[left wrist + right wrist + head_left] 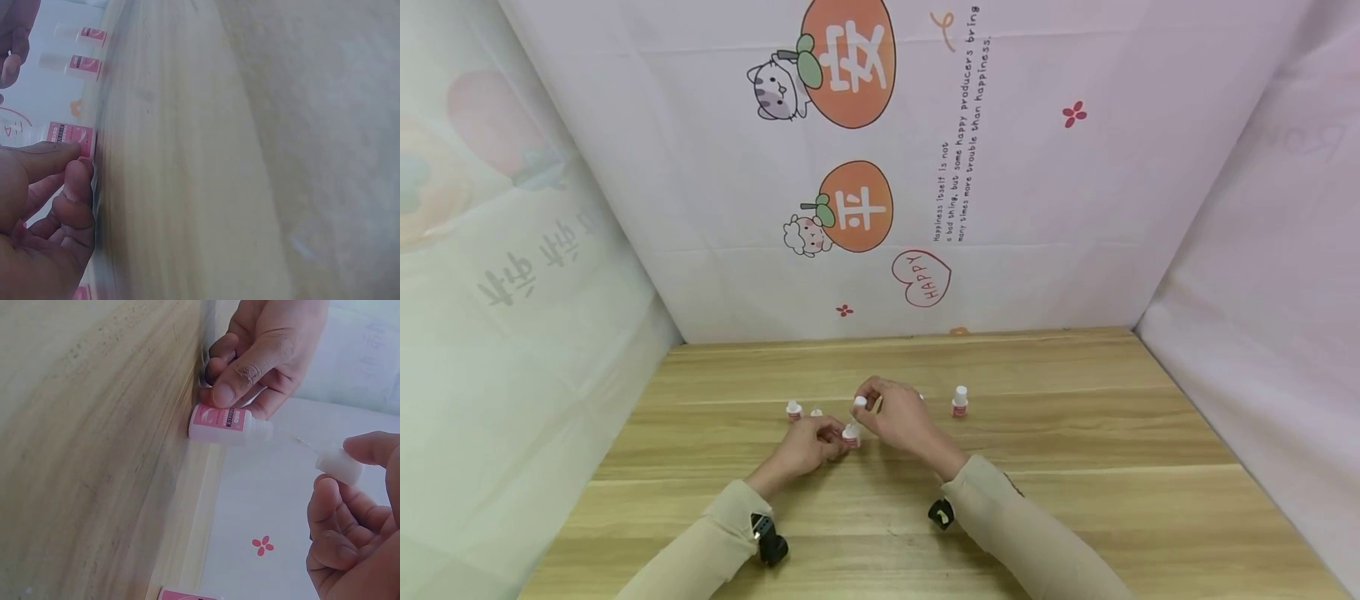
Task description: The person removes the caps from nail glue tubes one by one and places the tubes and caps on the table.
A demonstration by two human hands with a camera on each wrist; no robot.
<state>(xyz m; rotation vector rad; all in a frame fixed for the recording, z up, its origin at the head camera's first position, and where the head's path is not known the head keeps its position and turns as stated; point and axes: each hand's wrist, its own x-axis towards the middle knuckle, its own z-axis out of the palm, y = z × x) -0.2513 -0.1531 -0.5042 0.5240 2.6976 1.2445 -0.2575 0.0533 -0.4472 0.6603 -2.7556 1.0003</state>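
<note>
A small white bottle with a pink label stands upright on the wooden table, its cap off. The thumb and fingers of my left hand pinch it low on the label, as the right wrist view shows. My right hand holds the white cap between thumb and fingertips, just above the bottle's neck. A thin brush-like stem sticks out of the cap toward the neck, apart from it. In the left wrist view the thumb covers part of the bottle's label.
Two similar bottles stand left of the hands: one in plain sight, one partly hidden behind the left hand. To the right is a capped bottle; another white top peeks out behind the right hand. Printed cloth encloses the table.
</note>
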